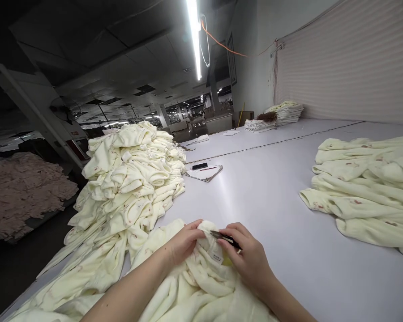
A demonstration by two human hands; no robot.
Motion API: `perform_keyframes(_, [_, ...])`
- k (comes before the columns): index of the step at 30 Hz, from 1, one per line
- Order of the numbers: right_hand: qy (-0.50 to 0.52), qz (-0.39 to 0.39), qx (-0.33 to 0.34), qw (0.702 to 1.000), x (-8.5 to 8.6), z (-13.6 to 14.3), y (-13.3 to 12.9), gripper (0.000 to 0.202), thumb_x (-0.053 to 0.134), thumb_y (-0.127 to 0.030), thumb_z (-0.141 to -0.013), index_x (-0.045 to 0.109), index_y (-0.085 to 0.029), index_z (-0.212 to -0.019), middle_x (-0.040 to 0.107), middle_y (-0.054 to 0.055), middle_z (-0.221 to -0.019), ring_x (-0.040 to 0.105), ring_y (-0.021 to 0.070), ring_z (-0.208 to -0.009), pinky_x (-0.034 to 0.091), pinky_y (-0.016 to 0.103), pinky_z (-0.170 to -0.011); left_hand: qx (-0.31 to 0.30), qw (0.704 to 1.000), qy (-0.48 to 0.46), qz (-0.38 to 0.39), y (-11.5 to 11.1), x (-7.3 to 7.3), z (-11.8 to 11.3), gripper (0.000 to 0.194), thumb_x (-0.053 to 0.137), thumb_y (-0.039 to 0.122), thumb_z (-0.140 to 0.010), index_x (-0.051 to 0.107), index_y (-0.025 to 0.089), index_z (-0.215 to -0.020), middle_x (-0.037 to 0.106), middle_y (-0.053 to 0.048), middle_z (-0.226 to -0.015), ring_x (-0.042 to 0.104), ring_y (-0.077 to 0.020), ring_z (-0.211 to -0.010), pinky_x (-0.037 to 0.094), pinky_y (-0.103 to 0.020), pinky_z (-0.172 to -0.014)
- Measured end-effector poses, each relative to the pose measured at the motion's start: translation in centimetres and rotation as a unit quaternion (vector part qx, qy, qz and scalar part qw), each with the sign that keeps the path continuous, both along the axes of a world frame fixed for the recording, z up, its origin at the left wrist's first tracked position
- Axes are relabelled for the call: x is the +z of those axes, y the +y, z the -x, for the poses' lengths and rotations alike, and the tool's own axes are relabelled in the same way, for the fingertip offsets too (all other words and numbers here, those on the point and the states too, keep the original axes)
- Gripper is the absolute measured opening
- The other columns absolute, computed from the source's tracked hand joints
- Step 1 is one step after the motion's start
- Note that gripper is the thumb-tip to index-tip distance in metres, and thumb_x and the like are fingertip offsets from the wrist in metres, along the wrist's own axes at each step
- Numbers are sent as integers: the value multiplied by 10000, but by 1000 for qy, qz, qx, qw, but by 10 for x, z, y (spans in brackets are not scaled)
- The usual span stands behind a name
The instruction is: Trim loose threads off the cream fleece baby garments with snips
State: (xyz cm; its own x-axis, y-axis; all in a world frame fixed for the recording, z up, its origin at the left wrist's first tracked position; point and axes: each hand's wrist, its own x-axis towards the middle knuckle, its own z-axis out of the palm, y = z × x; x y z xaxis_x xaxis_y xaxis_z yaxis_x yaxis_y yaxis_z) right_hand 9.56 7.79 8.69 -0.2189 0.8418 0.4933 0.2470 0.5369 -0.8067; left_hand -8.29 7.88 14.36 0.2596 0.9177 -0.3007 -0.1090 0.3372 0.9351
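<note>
Directly between both hands (185, 243) (250, 257), pale garment (203, 279).

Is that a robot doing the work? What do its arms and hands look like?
No, these are a person's own arms. The left hand and right hand are both ungloved, with ordinary human fingers. The left forearm and right forearm are uncovered as far as the picture shows, and nothing worn is visible at either wrist. Some fingers are partly hidden.

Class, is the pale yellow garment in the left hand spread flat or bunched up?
Bunched up: the pale yellow garment lies in loose, uneven folds and ridges beside the left hand.
</note>
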Motion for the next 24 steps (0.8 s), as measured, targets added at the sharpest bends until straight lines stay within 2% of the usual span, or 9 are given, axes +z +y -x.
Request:
perform_keyframes(8, [11, 36, -3, 999, 4, -4, -9, 161, 496, -329, -890, 631, -243, -896, 607, 39, -908, 593, 163, -731, 460, 239, -536, 4, 1000, -4, -7, -9, 3, 0, 166, 588, 119, -639, 578, 156, -800, 616, -14, -722, 564, -144, -695, 407, -256, -684])
perform_keyframes(11, [13, 44, 20, 999, 7, -5, -12, 164, 515, -337, -874, 623, -243, -952, 600, 49, -947, 585, 168, -746, 452, 239, -532, -9, 1000, 2, -9, -11, 4, 0, 176, 579, 119, -646, 574, 153, -818, 622, -26, -747, 573, -155, -718, 415, -269, -701])
perform_keyframes(14, [39, 62, 10, 997, 8, -7, -11, 178, 511, -362, -866, 623, -228, -899, 600, 57, -930, 567, 179, -755, 453, 270, -607, -24, 1000, 7, -10, -15, 11, 2, 188, 591, 132, -640, 569, 156, -825, 615, -19, -757, 566, -151, -722, 416, -266, -697])
perform_keyframes(16, [74, 128, 20, 989, 8, -11, -7, 210, 536, -384, -841, 610, -231, -964, 606, 52, -936, 554, 175, -732, 452, 294, -650, -49, 998, 27, -11, -20, 18, 2, 227, 625, 148, -637, 572, 160, -857, 606, -9, -777, 559, -151, -737, 418, -261, -696])
perform_keyframes(18, [105, 233, 103, 961, 9, -14, -3, 333, 586, -374, -794, 571, -250, -1102, 615, 36, -948, 556, 169, -720, 454, 297, -653, -90, 990, 107, -31, -27, 24, 1, 277, 659, 197, -656, 570, 177, -917, 591, 5, -796, 548, -152, -740, 425, -268, -691])
perform_keyframes(20, [124, 306, 212, 920, 9, -16, 0, 355, 617, -351, -758, 578, -246, -1094, 621, 14, -895, 562, 165, -723, 449, 285, -643, -103, 953, 263, -105, -37, 26, -2, 272, 655, 231, -681, 561, 201, -935, 575, 14, -815, 536, -160, -751, 438, -302, -718])
perform_keyframes(21, [127, 316, 243, 908, 9, -16, -1, 289, 622, -343, -751, 597, -231, -1015, 615, 2, -839, 557, 160, -711, 439, 274, -631, -95, 915, 353, -171, -42, 24, -4, 234, 628, 213, -695, 553, 208, -917, 568, 14, -826, 533, -166, -768, 438, -339, -765])
perform_keyframes(22, [123, 308, 250, 910, 9, -15, -2, 203, 620, -334, -751, 599, -214, -913, 600, -9, -786, 542, 148, -686, 424, 261, -616, -79, 861, 434, -253, -47, 21, -6, 193, 586, 167, -703, 542, 209, -886, 561, 11, -834, 531, -174, -793, 422, -391, -833])
perform_keyframes(24, [89, 259, 203, 940, 9, -13, -8, 114, 593, -308, -769, 547, -203, -771, 563, -29, -714, 490, 120, -621, 385, 242, -580, -38, 715, 542, -440, -56, 12, -7, 191, 482, 49, -688, 501, 204, -799, 539, 11, -805, 522, -175, -830, 323, -490, -965])
